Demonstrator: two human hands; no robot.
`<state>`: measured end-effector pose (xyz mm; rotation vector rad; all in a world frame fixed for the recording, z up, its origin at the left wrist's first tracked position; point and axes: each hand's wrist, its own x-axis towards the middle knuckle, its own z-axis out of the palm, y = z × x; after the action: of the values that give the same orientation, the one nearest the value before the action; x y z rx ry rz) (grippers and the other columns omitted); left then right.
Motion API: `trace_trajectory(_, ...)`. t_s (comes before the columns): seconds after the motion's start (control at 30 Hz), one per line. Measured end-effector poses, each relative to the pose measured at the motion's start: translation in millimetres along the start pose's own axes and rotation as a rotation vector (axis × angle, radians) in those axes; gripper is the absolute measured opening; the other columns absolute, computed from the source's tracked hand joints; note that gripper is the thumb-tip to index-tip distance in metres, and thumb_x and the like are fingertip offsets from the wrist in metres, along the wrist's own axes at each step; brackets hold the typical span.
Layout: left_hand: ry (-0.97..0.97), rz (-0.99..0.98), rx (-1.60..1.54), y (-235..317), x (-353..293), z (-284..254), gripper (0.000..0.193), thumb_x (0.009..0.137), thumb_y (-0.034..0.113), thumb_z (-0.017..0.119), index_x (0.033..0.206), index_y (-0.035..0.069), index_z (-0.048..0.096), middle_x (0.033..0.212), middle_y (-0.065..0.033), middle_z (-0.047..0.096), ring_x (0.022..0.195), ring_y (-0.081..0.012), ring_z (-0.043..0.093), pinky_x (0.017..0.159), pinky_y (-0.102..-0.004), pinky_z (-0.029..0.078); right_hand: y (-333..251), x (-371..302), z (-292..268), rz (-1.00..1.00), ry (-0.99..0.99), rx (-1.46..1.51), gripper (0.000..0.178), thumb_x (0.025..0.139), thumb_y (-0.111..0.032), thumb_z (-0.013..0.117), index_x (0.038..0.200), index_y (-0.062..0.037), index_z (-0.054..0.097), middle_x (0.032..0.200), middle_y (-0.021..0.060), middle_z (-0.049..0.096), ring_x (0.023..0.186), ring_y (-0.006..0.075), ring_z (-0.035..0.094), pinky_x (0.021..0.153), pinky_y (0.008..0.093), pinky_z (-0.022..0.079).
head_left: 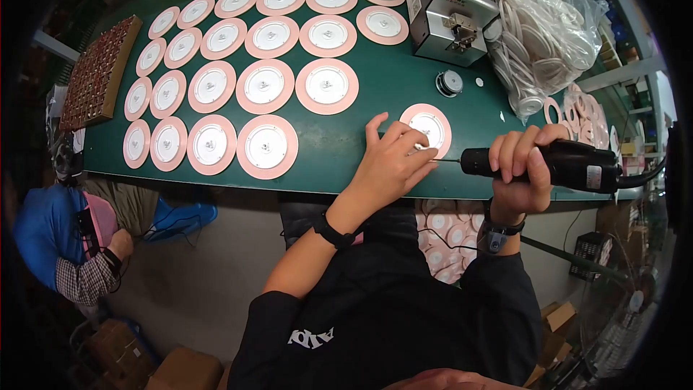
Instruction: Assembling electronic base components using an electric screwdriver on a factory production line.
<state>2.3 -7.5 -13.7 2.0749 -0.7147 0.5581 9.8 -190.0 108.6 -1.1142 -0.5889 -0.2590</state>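
Observation:
My right hand (pixel 525 166) is wrapped round a black electric screwdriver (pixel 577 165), held level above the table's front edge. Its thin bit points left, with the tip at the fingers of my left hand (pixel 393 155). Those fingers are bent and drawn together at the bit; whatever small thing they may hold is hidden. Beneath and beside my left hand lies a round disc (pixel 442 119) with a pink rim and white centre, partly covered by the fingers. A round metal-and-black speaker-like part (pixel 449 83) sits behind this disc.
Rows of similar pink-rimmed discs (pixel 267 146) cover the green table (pixel 375 87) at left. A grey-black machine (pixel 451 11) stands behind, beside a plastic bag of white rings (pixel 545 29). Loose pink rings (pixel 577 112) lie at right. A box of small parts (pixel 101 76) stands far left, near another person (pixel 68 242).

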Motion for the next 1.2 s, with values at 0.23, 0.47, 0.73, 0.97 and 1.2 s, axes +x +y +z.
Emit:
trace_trajectory(0.23, -0.129, -0.138, 0.171, 6, 0, 0, 0.050, 0.075, 0.031, 0.085, 0.121, 0.018, 0.069, 0.136, -0.0072, 0.054, 0.127, -0.0297, 0.049, 0.111, -0.0629, 0.027, 22, 7, -12, -0.007, 0.066, -0.296, 0.038, 0.091, -0.004, 0.058, 0.128, 0.0000, 0.047, 0.068, 0.0030, 0.046, 0.050, 0.0134, 0.043, 0.055, 0.0328, 0.044)
trace_trajectory(0.47, -0.179, -0.154, 0.178, 5, 0, 3, 0.049, 0.077, 0.031, 0.083, 0.123, 0.019, 0.069, 0.142, -0.0094, 0.051, 0.133, -0.0322, 0.046, 0.112, -0.0662, 0.025, 32, 11, -14, 0.068, 0.099, -0.302, 0.023, 0.091, 0.000, 0.059, 0.111, -0.0017, 0.047, 0.069, 0.0045, 0.046, 0.050, 0.0136, 0.043, 0.054, 0.0325, 0.044)
trace_trajectory(0.73, -0.164, -0.112, 0.178, 4, -4, 4, 0.049, 0.077, 0.027, 0.082, 0.123, 0.015, 0.068, 0.142, -0.0165, 0.050, 0.135, -0.0343, 0.044, 0.111, -0.0698, 0.025, 37, 9, -7, 0.093, 0.092, -0.323, 0.018, 0.091, 0.004, 0.059, 0.098, -0.0040, 0.045, 0.070, 0.0057, 0.046, 0.050, 0.0134, 0.043, 0.055, 0.0326, 0.044)
trace_trajectory(0.97, -0.180, -0.172, 0.263, 26, -15, 0, 0.058, 0.078, 0.031, 0.081, 0.131, 0.013, 0.064, 0.148, -0.0238, 0.045, 0.142, -0.0400, 0.038, 0.113, -0.0710, 0.022, 33, 5, -11, 0.104, 0.149, -0.328, 0.020, 0.091, 0.004, 0.059, 0.104, -0.0026, 0.046, 0.069, 0.0039, 0.045, 0.051, 0.0131, 0.043, 0.056, 0.0328, 0.044)
trace_trajectory(1.2, -0.261, -0.093, 0.229, 45, -28, 12, 0.060, 0.078, 0.035, 0.081, 0.131, 0.014, 0.064, 0.151, -0.0231, 0.043, 0.143, -0.0394, 0.038, 0.114, -0.0701, 0.022, -43, 0, -1, -0.009, 0.131, -0.074, 0.037, 0.092, -0.008, 0.058, 0.127, 0.0007, 0.051, 0.066, -0.0003, 0.042, 0.049, 0.0123, 0.043, 0.056, 0.0318, 0.044)
